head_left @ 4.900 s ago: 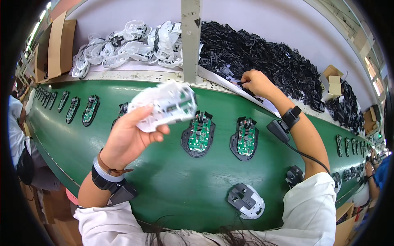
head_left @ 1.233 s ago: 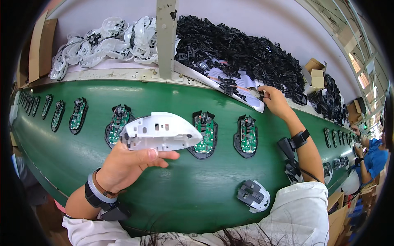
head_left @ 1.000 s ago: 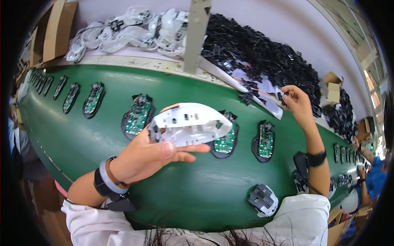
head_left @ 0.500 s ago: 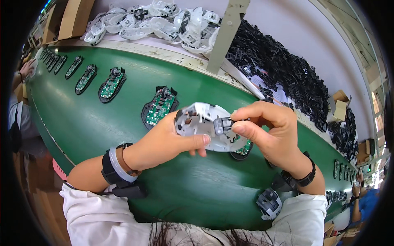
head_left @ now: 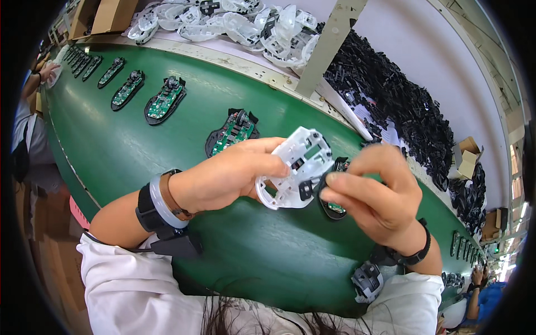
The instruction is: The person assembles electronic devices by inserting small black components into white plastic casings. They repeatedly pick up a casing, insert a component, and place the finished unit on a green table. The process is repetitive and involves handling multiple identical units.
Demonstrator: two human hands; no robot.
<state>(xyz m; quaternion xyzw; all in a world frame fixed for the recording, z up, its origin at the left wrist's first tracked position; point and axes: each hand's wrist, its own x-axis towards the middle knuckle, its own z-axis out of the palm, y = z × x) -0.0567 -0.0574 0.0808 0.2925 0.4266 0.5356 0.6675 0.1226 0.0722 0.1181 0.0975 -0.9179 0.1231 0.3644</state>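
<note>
My left hand (head_left: 240, 173) is closed on a white plastic mouse shell (head_left: 304, 159), its ribbed inner side and cut-outs facing up. Pinched between the thumb and fingertips of my right hand (head_left: 379, 192) is a small dark plastic part (head_left: 307, 188), held against the shell's lower right side. Whether it is seated there I cannot tell, as fingertips and blur cover part of it. Just behind the shell on the green table lie a mouse base with a green circuit board (head_left: 234, 133) and another base (head_left: 335, 209), partly hidden by the right hand.
More circuit-board bases (head_left: 165, 100) line the green table (head_left: 223, 245) to the left. White shells (head_left: 240, 28) and a heap of small black parts (head_left: 391, 95) fill the shelf behind a metal post (head_left: 329, 50). A grey-black mouse body (head_left: 367, 282) sits near my right forearm. Other people's hands (head_left: 49, 72) show at both ends.
My left hand has turned the shell so it stands more tilted. My right hand has brought the small dark part lower, onto the shell's near right side. The view has shifted slightly.
</note>
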